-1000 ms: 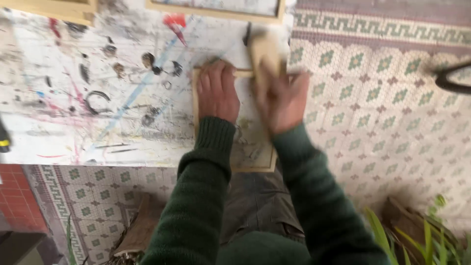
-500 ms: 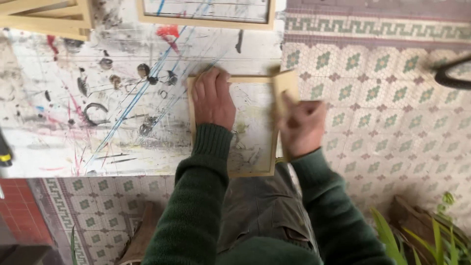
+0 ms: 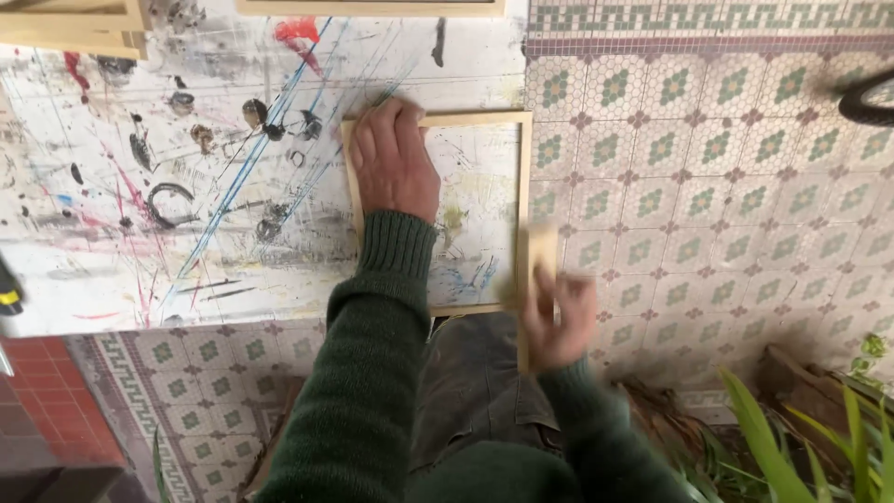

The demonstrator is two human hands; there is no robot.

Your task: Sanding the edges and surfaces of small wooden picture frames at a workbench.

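Observation:
A light wooden frame (image 3: pixel 524 168) lies flat on the paint-stained white table (image 3: pixel 140 233), at its right edge. My left hand (image 3: pixel 394 163) presses down on the frame's upper left corner, fingers spread flat. My right hand (image 3: pixel 557 317), blurred by motion, grips a small pale wooden block (image 3: pixel 540 251) against the frame's right rail near its lower corner. Both arms wear dark green knitted sleeves.
More wooden frames lie at the table's far edge (image 3: pixel 372 7) and far left corner (image 3: pixel 74 23). The floor is patterned green and white tile (image 3: pixel 708 186). Green plant leaves (image 3: pixel 801 447) rise at lower right. A dark curved object (image 3: pixel 866 98) shows at the right edge.
My right hand with the block has slid down the frame's right rail, from the top corner towards the lower corner. My left hand has stayed on the upper left corner.

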